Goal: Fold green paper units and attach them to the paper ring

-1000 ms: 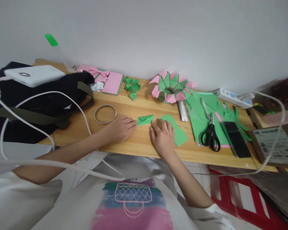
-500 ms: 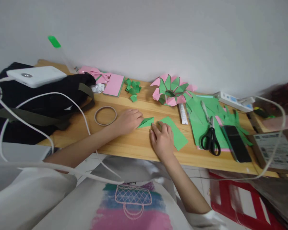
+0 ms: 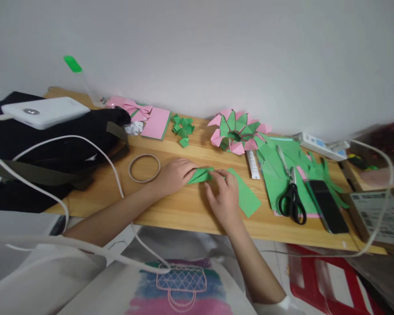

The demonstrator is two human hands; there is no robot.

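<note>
Black cloth makes up the bag (image 3: 65, 148) at the far left of the worktop (image 3: 180, 205), with a white power bank (image 3: 49, 111) lying on it. Next come a thin ring (image 3: 144, 180), pink folded papers (image 3: 134, 109), a crumpled white wad (image 3: 134, 127), a pink-topped paper stack (image 3: 156, 124) and a cluster of small green folded pieces (image 3: 184, 127).

My left grip (image 3: 175, 176) has its fingers on the left end of the partly folded green paper (image 3: 201, 175); whether I pinch it or only press, I cannot tell. That paper lies between my hands, near the worktop's middle. My right grip (image 3: 223, 194) touches its right end, thumb spread away from the fingers, clamping nothing.

Behind stands a pink-and-green paper ring (image 3: 231, 122), its pieces already joined. I judge the paper in hand to be midway: creased, but its flaps loose and not yet settled. The green rectangle (image 3: 247, 194) just right of my hand looks unfolded, so its creasing is left.

Farther right are a white tube (image 3: 253, 165), green sheets (image 3: 271, 175) bearing black-handled scissors (image 3: 292, 199), and a dark phone (image 3: 328, 205).
</note>
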